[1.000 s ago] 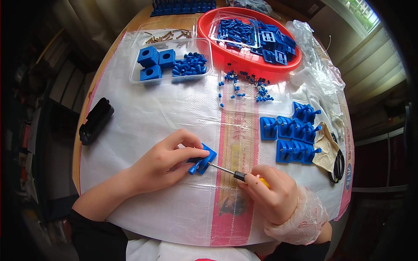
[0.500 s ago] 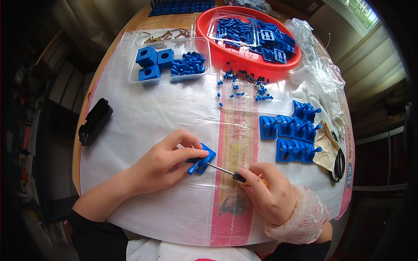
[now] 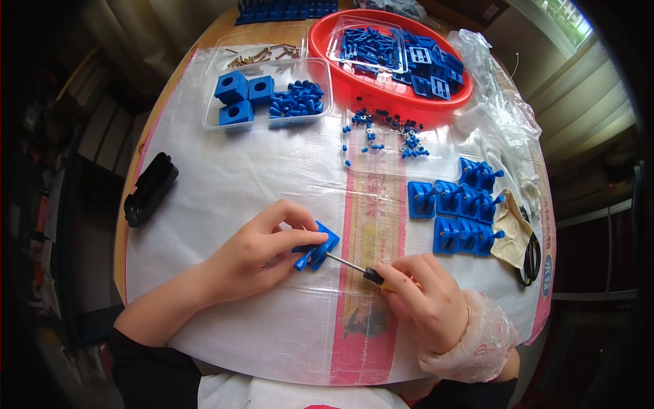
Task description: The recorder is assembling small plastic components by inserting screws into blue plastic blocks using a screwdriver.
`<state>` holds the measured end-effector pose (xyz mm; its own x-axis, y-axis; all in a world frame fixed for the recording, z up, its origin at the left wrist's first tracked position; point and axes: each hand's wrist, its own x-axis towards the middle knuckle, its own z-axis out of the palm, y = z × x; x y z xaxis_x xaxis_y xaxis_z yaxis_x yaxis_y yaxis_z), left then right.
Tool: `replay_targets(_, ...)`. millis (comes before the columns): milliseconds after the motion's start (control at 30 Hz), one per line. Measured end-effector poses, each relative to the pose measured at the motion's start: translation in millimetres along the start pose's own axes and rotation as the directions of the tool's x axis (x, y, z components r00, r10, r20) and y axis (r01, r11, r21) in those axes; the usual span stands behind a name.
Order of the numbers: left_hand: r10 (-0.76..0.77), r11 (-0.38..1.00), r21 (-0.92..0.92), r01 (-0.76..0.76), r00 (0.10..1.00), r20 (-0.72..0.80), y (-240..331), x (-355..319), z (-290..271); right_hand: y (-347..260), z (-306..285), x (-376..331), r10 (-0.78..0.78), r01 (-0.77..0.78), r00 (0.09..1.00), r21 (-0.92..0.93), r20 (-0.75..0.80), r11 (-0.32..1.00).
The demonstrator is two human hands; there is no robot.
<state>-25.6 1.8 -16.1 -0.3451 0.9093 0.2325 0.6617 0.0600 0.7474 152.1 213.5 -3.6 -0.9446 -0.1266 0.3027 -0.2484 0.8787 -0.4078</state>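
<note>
Between the fingers of my left hand [image 3: 255, 252] is a blue plastic bracket [image 3: 330, 238] with a flat square plate and a peg-like lever sticking out toward me. Its far side is partly hidden by my fingers. My right hand [image 3: 429, 296] is closed around the handle of a screwdriver [image 3: 349, 263], black and yellow where it shows. The metal shaft points left, and its tip meets the side of the bracket. Finished-looking blue brackets [image 3: 466, 198] of the same kind stand in rows to the right.
A clear tub [image 3: 323, 112] holds blue blocks and cone-shaped pieces; brass-coloured screws [image 3: 269, 53] lie behind it. A red basin [image 3: 449, 102] carries more blue parts. Small blue caps and rings [image 3: 409, 140] lie in a clear tray. A black case [image 3: 151, 189] is at left, scissors [image 3: 531, 259] at right.
My right hand has turned slightly on the screwdriver handle and shifted a little right. The left hand keeps the bracket in nearly the same place.
</note>
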Motion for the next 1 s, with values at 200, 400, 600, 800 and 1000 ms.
replay_targets(200, -0.026, 0.999, -0.019, 0.027, 0.998, 0.051, 2.9, 0.8, -2.8, -3.9, -3.4, -0.9, 0.077, -0.078, 0.997, 0.035, 0.029, 0.996)
replay_targets(400, 0.01, 1.0, 0.028, -0.01, 1.0, 0.005, -0.3, 0.5, -0.6, -4.6, -3.0, -0.3, 0.12, -0.12, 0.993, 0.054, 0.016, 0.991)
replay_targets(600, -0.006, 1.0, 0.026, 0.006, 1.0, 0.008, 1.1, 0.6, -1.5, -3.3, -5.0, -0.2, 0.134, -0.134, 0.991, 0.079, 0.012, 0.988)
replay_targets(800, 0.006, 0.999, 0.033, -0.006, 1.0, -0.003, 0.4, 0.1, -1.0, -2.4, -3.9, -1.0, 0.172, -0.17, 0.985, 0.123, -0.007, 0.978)
replay_targets(1000, 0.026, 0.999, -0.026, -0.026, 1.0, -0.014, 1.2, -3.3, 1.9, -3.8, -6.8, -0.9, 0.301, -0.306, 0.951, 0.302, 0.063, 0.903)
